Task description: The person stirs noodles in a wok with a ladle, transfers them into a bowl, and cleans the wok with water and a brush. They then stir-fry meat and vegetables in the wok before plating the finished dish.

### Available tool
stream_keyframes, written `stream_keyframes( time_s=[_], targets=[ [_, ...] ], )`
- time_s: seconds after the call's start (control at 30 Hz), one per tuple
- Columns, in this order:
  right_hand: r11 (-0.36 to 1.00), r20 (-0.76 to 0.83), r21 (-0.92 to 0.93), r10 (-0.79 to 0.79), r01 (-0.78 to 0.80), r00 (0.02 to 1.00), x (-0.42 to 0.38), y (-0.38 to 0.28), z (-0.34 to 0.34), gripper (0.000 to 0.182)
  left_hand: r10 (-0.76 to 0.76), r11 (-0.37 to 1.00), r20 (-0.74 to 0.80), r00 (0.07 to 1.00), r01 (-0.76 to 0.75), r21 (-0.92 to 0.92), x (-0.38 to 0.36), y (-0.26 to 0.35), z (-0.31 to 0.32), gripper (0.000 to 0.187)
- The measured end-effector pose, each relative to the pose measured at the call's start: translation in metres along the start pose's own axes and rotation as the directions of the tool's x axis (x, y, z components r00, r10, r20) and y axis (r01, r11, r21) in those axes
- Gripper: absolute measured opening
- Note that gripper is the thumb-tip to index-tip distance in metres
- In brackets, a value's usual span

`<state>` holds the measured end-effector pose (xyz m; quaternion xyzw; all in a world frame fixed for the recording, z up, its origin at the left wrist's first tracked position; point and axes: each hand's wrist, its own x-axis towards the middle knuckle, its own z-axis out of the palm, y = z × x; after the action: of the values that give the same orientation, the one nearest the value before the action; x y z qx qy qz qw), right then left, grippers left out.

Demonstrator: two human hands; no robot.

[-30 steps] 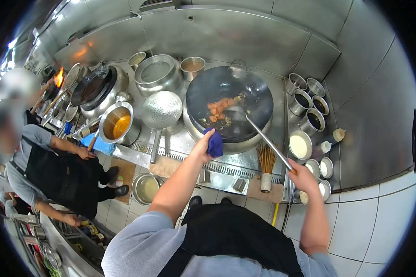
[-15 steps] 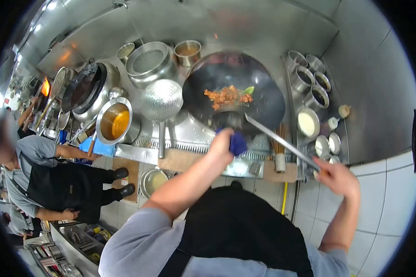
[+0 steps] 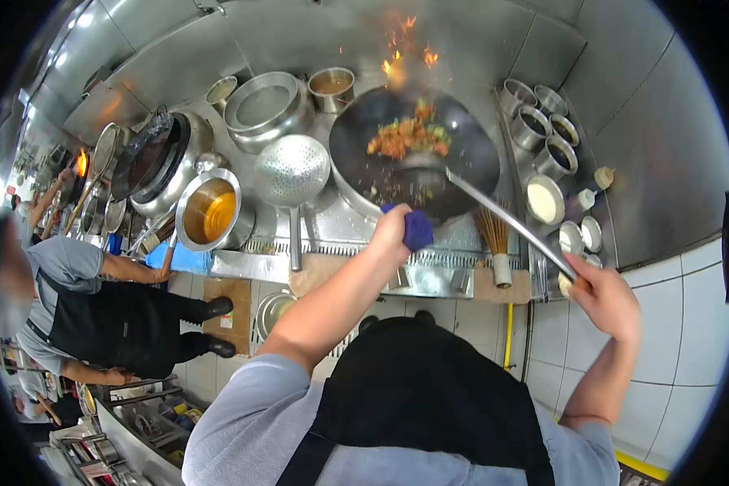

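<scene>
My left hand (image 3: 391,230) is closed on a folded purple-blue cloth (image 3: 418,230) at the near rim of a dark wok (image 3: 466,159). What part of the wok lies under the cloth is hidden. My right hand (image 3: 609,301) grips the end of a long-handled ladle (image 3: 510,221). Its head reaches into the wok, just below browned food pieces (image 3: 405,136) with bits of green. The food is bunched toward the wok's far side, some of it lifted, and small scraps lie on the near wall. Flames (image 3: 405,57) rise behind the far rim.
Left of the wok lie a perforated strainer (image 3: 292,172) and a pot of orange liquid (image 3: 211,212). A bamboo brush (image 3: 494,243) stands near the front edge. Several seasoning pots (image 3: 545,200) line the right. A co-worker (image 3: 105,308) stands at the left.
The wok has tipped and the food has shifted up toward its far side, partly tossed. Flames have flared behind the wok. The ladle head has moved left into the wok.
</scene>
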<state>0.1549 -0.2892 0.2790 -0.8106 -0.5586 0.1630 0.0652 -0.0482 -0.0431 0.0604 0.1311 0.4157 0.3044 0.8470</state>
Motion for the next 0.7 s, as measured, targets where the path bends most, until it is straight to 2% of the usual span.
stream_keyframes(
  time_s=[0.03,0.07,0.13,0.17,0.23,0.27,0.3,0.37,0.4,0.43,0.5,0.53,0.57,0.6,0.67,0.7],
  targets=[
    [0.998,0.147,0.026,0.045,-0.049,0.988,-0.003,0.002,-0.01,0.053,-0.029,0.999,0.037,0.999,0.03,-0.025,-0.015,0.007,0.011,0.012],
    [0.998,0.162,0.056,-0.011,0.002,0.987,0.001,0.003,-0.009,0.05,-0.071,0.997,0.069,0.995,0.072,-0.011,-0.016,0.011,0.012,0.016],
    [1.0,0.129,0.025,0.001,-0.004,0.992,0.032,-0.002,0.021,0.05,-0.067,0.997,0.054,0.996,0.069,-0.027,0.003,0.019,0.014,0.016],
    [0.997,0.036,-0.048,-0.052,0.054,0.998,0.05,-0.006,0.045,0.048,-0.034,0.998,0.053,0.998,0.036,-0.049,0.015,0.022,0.013,0.016],
    [0.98,-0.054,-0.198,0.021,-0.031,0.998,0.088,-0.009,0.099,0.051,-0.011,1.0,0.122,0.992,0.014,-0.025,0.038,0.009,-0.016,0.01],
    [0.955,-0.11,-0.288,0.043,-0.074,0.993,0.1,-0.017,0.116,0.052,-0.002,0.998,0.051,0.999,-0.002,0.067,0.043,-0.004,-0.032,0.009],
    [0.946,-0.183,-0.316,0.014,-0.072,0.983,0.101,-0.021,0.132,0.054,0.018,0.987,-0.016,1.0,-0.015,0.159,0.042,-0.013,-0.043,0.014],
    [0.965,-0.236,-0.249,0.017,-0.078,0.971,0.084,-0.033,0.131,0.054,0.031,0.951,-0.08,0.996,-0.004,0.309,0.031,-0.023,-0.056,0.018],
    [0.971,-0.274,-0.23,-0.001,-0.064,0.962,0.071,-0.037,0.122,0.054,0.095,0.944,-0.034,0.995,-0.079,0.321,0.021,-0.023,-0.052,0.016],
    [0.971,-0.277,-0.23,-0.006,-0.06,0.961,0.064,-0.037,0.107,0.054,0.1,0.943,-0.034,0.994,-0.084,0.321,0.028,-0.016,-0.046,0.016],
    [1.0,-0.168,-0.012,0.004,-0.006,0.986,0.035,-0.032,0.078,0.052,-0.016,0.987,0.014,1.0,0.013,0.158,0.047,-0.003,-0.04,0.011],
    [1.0,-0.105,0.012,0.028,-0.027,0.994,0.019,-0.034,0.058,0.051,-0.02,0.991,0.038,0.999,0.015,0.136,0.043,0.009,-0.027,0.01],
    [0.999,-0.057,0.028,0.046,-0.045,0.997,0.008,-0.036,0.036,0.05,-0.007,0.99,-0.036,0.999,0.012,0.142,0.032,0.015,-0.013,0.011],
    [0.999,-0.068,0.015,0.037,-0.036,0.997,0.001,-0.033,0.019,0.05,-0.061,0.993,0.025,0.998,0.058,0.103,0.014,0.02,-0.005,0.012],
    [0.996,0.177,0.057,0.055,-0.066,0.983,-0.01,-0.029,0.002,0.051,-0.133,0.99,0.129,0.983,0.125,0.063,0.001,0.021,-0.003,0.018],
    [0.995,0.181,0.064,0.068,-0.081,0.981,-0.004,-0.03,0.009,0.051,-0.147,0.988,0.126,0.981,0.139,0.074,0.004,0.024,-0.001,0.018]
  ],
)
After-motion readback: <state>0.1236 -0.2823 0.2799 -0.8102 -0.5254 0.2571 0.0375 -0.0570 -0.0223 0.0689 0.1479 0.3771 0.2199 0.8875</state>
